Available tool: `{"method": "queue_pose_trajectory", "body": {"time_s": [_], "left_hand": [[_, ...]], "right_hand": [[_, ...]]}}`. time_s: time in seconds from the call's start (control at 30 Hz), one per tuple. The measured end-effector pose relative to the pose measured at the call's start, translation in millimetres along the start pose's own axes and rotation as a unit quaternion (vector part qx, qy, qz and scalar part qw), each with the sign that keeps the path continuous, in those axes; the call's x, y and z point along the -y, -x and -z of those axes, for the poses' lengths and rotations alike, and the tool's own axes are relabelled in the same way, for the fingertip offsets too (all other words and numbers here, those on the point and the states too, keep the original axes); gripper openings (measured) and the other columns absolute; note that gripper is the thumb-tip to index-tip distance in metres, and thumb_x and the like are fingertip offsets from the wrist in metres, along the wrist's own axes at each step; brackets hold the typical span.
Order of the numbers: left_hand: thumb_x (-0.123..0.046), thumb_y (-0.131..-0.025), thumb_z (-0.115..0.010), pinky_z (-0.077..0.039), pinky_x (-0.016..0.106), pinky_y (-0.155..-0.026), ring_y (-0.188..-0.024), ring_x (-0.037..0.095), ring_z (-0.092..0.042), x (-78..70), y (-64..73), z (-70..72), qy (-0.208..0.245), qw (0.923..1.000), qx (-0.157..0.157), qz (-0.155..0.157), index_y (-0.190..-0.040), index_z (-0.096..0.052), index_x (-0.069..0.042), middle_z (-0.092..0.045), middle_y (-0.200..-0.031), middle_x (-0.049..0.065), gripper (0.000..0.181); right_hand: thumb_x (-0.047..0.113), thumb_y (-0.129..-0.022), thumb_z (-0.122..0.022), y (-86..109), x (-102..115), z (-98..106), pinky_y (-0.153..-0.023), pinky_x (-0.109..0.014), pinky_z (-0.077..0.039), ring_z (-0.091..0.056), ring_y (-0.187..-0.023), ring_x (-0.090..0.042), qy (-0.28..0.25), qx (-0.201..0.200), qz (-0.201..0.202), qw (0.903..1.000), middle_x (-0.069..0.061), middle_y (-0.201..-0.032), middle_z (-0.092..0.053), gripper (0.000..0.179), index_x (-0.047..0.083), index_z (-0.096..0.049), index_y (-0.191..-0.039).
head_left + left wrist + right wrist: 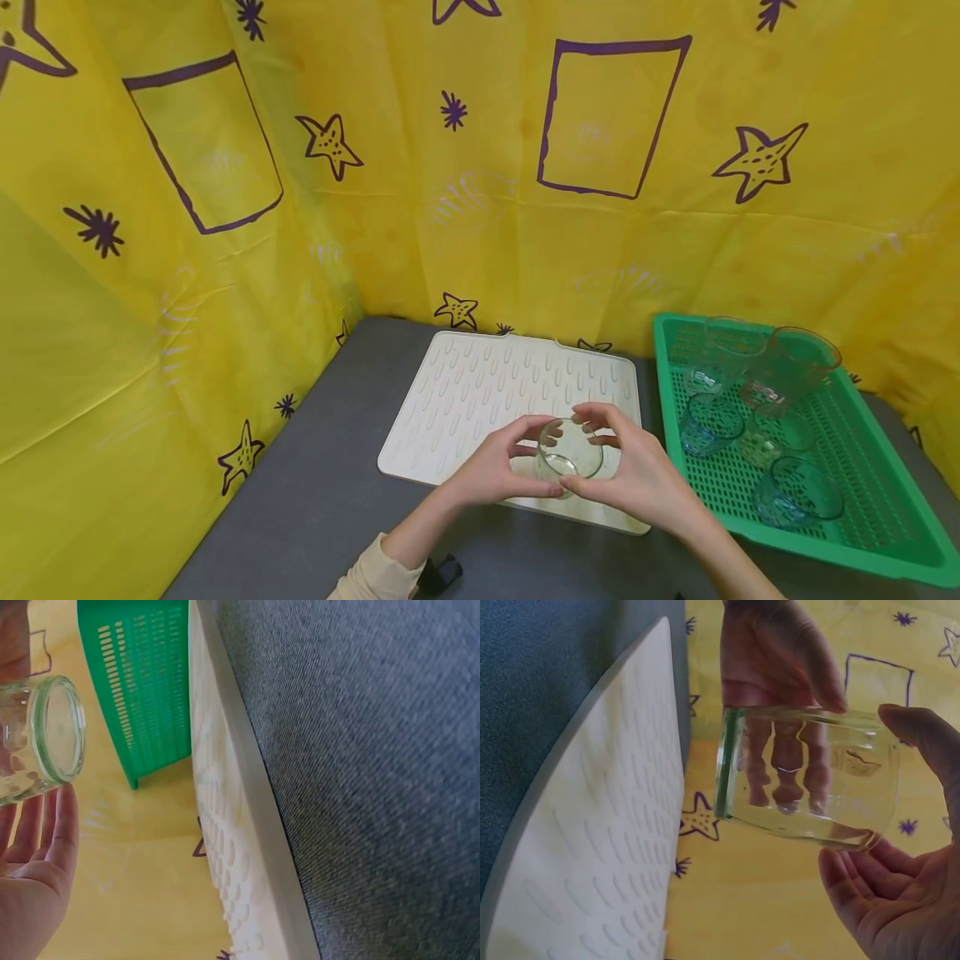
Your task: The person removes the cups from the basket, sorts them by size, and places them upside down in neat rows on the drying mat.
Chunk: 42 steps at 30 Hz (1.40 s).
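Observation:
A clear, faintly green drinking glass (570, 454) is held by both hands above the near part of a white ridged drying mat (480, 392). My left hand (498, 468) grips it from the left, thumb in front and fingers round the far side. From the right, my right hand (637, 471) holds it between thumb and fingers near the rim. In the right wrist view the glass (855, 780) hangs clear of the mat (592, 825), its thick base pointing toward it. The left wrist view shows the base of the glass (64, 731) and the left fingers (66, 825) beside it.
A green perforated basket (667, 408) stands to the right, with several glasses in it, among them a blue one (708, 429) and a pinkish one (795, 362). Yellow patterned cloth (495, 250) hangs behind and left of the dark grey table (315, 467).

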<state>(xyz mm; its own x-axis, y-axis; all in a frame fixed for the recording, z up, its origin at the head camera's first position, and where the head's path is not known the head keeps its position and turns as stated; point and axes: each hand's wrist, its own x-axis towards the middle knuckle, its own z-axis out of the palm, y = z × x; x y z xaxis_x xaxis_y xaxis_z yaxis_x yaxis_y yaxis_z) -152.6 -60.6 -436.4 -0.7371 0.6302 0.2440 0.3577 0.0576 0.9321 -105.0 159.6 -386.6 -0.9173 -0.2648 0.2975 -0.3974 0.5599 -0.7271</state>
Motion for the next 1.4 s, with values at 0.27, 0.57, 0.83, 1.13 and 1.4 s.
{"method": "queue_pose_trajectory", "body": {"time_s": [0.27, 0.57, 0.83, 1.13, 1.4], "left_hand": [[-0.006, -0.079, -0.080, -0.045, 0.035, -0.100, -0.121, 0.029, -0.054, 3.8, 0.6, -3.4, 0.071, 0.9972, -0.020, -0.014, -0.140, -0.046, -0.012, -0.054, -0.134, 0.013, 0.070], [-0.007, -0.083, -0.076, -0.046, 0.035, -0.099, -0.125, 0.035, -0.049, 2.8, 1.0, -7.4, 0.206, 0.9759, -0.065, -0.031, -0.141, -0.039, -0.001, -0.048, -0.136, 0.023, 0.069], [-0.008, -0.084, -0.075, -0.044, 0.038, -0.102, -0.128, 0.031, -0.047, 3.8, 2.0, -13.6, 0.245, 0.9670, -0.060, -0.035, -0.142, -0.036, 0.000, -0.046, -0.138, 0.020, 0.069], [-0.011, -0.084, -0.076, -0.044, 0.039, -0.101, -0.129, 0.032, -0.045, -1.2, 2.5, 3.0, 0.185, 0.9824, -0.009, -0.021, -0.146, -0.030, -0.001, -0.042, -0.142, 0.021, 0.078], [-0.020, -0.077, -0.084, -0.046, 0.036, -0.100, -0.124, 0.017, -0.050, -15.6, 2.8, 23.5, -0.016, 0.9995, 0.024, 0.012, -0.142, -0.043, -0.026, -0.048, -0.141, -0.003, 0.077]], "right_hand": [[0.035, -0.067, -0.091, 5.0, -8.2, -3.3, -0.093, -0.032, -0.050, -0.053, -0.113, -0.013, -0.059, -0.013, 0.004, 0.9982, 0.006, -0.128, -0.055, 0.083, 0.022, -0.047, -0.136], [0.021, -0.069, -0.090, 11.8, -23.0, -19.4, -0.094, -0.026, -0.048, -0.051, -0.114, -0.012, -0.134, -0.019, -0.025, 0.9904, 0.002, -0.130, -0.053, 0.084, 0.021, -0.044, -0.139], [0.012, -0.073, -0.087, 11.8, -24.6, -28.3, -0.094, -0.022, -0.047, -0.052, -0.115, -0.010, -0.185, -0.033, -0.034, 0.9815, -0.006, -0.127, -0.057, 0.073, 0.011, -0.049, -0.134], [0.026, -0.070, -0.089, 8.9, -26.5, -18.4, -0.091, -0.031, -0.051, -0.056, -0.106, -0.012, -0.079, -0.019, -0.008, 0.9967, 0.002, -0.115, -0.061, 0.069, 0.015, -0.054, -0.128], [0.022, -0.062, -0.093, 7.2, -26.5, -8.3, -0.085, -0.033, -0.053, -0.055, -0.099, -0.007, 0.056, 0.003, 0.055, 0.9969, 0.015, -0.113, -0.058, 0.071, 0.020, -0.057, -0.123]]}}
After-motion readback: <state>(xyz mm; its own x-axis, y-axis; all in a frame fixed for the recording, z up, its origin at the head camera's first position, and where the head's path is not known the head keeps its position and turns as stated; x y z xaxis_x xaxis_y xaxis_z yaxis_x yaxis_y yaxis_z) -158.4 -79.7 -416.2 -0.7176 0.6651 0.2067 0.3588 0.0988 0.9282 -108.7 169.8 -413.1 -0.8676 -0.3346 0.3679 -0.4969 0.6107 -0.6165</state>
